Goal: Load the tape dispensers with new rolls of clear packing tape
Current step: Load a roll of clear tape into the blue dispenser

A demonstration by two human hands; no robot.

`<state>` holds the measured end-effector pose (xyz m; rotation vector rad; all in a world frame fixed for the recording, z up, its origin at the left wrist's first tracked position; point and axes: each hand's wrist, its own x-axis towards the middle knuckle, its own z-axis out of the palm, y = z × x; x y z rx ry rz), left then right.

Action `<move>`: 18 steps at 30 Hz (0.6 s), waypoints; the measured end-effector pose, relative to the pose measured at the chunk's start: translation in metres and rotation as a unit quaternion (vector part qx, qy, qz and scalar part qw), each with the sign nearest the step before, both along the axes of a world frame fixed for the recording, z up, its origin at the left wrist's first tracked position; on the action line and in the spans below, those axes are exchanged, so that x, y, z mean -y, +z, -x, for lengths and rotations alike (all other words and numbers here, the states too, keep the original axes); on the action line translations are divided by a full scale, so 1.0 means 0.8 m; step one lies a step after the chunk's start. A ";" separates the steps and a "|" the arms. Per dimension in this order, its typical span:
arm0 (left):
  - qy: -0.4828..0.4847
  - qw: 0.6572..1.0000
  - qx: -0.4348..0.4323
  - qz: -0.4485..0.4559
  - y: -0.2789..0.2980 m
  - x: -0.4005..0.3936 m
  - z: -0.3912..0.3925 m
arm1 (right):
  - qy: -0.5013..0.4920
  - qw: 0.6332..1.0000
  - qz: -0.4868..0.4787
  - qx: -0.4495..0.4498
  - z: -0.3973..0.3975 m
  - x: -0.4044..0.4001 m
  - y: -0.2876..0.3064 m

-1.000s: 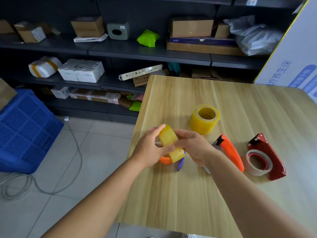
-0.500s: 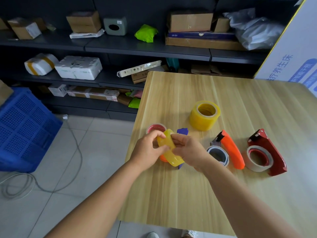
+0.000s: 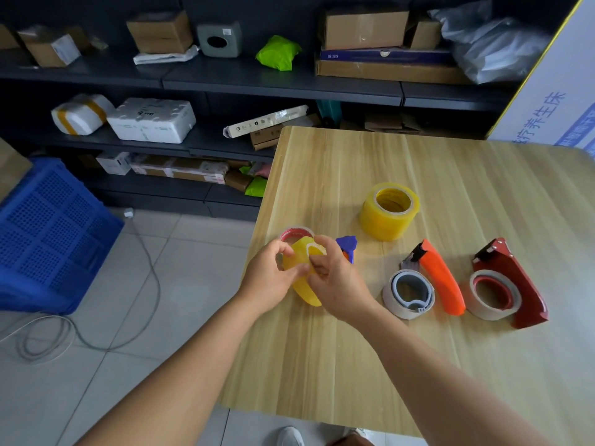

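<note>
while i look down from my head camera, my left hand [image 3: 269, 278] and my right hand [image 3: 335, 280] meet over the near left part of the pale wood-grain counter [image 3: 450, 175]. both hands have their fingers curled round the yellowish translucent roll of packing tape [image 3: 301, 281], which i hold tilted on edge between them; my left thumb and fingers pinch its left side, and my right fingertips [image 3: 317, 268] press at its rim. whether the roll touches the counter i cannot tell.

just behind my hands a red-rimmed ring [image 3: 294, 232] and the purple tip of a dispenser [image 3: 347, 244] peek out, mostly hidden by my fingers. further back, well apart from my hands, a second thick yellow tape roll [image 3: 389, 211] stands flat on its side face. to the right lies an orange-handled tape dispenser [image 3: 441, 280] on its side, its grey hub wrapped by a pale cardboard core [image 3: 408, 293]. beside that, further right, lies a dark red metal tape dispenser [image 3: 512, 284] with a nearly bare pale core [image 3: 494, 294] on its red hub.

off the counter's left edge a blue perforated plastic crate [image 3: 54, 226] sits on the tiled floor, and dark shelves [image 3: 257, 78] holding parcels run along the back.
</note>
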<state>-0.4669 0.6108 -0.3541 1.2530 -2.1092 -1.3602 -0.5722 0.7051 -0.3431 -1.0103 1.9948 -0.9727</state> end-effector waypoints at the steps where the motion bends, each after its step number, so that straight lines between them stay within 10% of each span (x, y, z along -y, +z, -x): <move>1: 0.011 1.000 -0.003 0.004 0.002 0.000 0.001 | 0.009 1.000 0.002 -0.003 0.000 0.000 0.003; 18: -0.188 0.982 0.015 -0.011 0.010 0.016 -0.026 | 0.031 0.997 -0.051 0.051 0.006 -0.017 0.014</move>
